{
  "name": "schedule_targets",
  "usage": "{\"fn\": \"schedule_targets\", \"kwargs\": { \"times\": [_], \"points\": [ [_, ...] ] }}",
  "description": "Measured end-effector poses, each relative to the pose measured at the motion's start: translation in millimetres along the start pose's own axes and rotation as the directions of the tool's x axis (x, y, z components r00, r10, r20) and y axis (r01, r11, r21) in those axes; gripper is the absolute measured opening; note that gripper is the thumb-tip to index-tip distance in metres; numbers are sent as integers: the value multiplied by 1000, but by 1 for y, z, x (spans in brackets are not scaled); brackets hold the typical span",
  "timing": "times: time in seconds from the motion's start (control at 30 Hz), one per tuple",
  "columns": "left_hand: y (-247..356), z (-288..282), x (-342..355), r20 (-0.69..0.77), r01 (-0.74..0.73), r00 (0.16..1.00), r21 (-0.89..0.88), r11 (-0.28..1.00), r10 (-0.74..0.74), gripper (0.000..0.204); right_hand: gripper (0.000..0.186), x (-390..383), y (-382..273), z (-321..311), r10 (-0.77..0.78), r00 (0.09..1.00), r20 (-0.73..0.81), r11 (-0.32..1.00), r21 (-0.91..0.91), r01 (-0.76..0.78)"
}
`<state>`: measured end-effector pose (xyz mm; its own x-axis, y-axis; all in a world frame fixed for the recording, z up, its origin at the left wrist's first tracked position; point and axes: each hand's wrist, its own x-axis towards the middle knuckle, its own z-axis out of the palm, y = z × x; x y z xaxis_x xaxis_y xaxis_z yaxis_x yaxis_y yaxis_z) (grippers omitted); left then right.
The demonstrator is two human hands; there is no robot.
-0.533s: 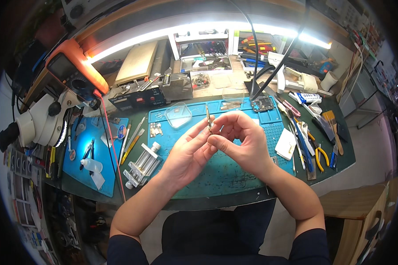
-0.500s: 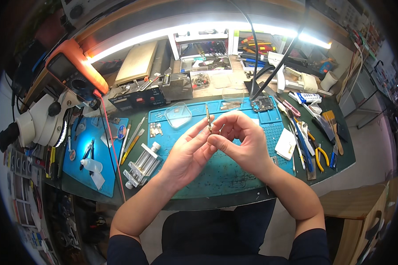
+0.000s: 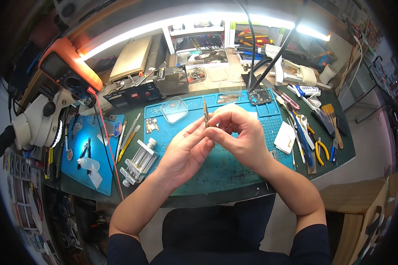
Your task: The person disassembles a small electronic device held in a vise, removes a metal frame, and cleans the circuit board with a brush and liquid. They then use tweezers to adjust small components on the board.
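Observation:
My left hand (image 3: 184,152) and my right hand (image 3: 242,134) meet above the blue work mat (image 3: 208,183). Between them they hold a thin, narrow piece (image 3: 205,112), dark and gold-coloured, that looks like a small circuit board seen almost edge-on. It stands upright, its lower end hidden by the fingers. The left thumb and fingers pinch it from the left. My right thumb and index finger close on its lower right side. Beyond the hands on the mat lie a clear plastic box (image 3: 174,110) and some small metal parts (image 3: 151,125).
A metal clamp fixture (image 3: 138,163) stands left of the mat. Further left are a microscope (image 3: 31,121) and an orange multimeter (image 3: 70,68) with hanging leads. Pliers (image 3: 322,152), a brush (image 3: 332,119) and a white pad (image 3: 285,137) lie right. A black lamp arm (image 3: 276,66) crosses the back.
The held piece has turned slightly, so a little more of its face shows. Both hands keep hold of it, the right fingers shifting a little. The whole view has moved slightly.

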<state>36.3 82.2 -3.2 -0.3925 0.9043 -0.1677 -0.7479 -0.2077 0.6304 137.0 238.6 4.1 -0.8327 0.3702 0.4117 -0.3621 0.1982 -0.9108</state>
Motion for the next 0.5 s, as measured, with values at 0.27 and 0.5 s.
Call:
{"fn": "schedule_targets", "kwargs": {
  "times": [0.27, 0.5],
  "points": [
    [0, 1, 0, -7, 0, 1000, -25, 1000, -1, 50, 19, 0, 1, 0, -2, 1000, -4, 1000, 8, 2],
    [1, 0, -1, -20, 11, 1000, -4, 1000, -11, 49, 18, -1, 2, 0, 28, 1000, -6, 999, 19, -28]
  ]
}}
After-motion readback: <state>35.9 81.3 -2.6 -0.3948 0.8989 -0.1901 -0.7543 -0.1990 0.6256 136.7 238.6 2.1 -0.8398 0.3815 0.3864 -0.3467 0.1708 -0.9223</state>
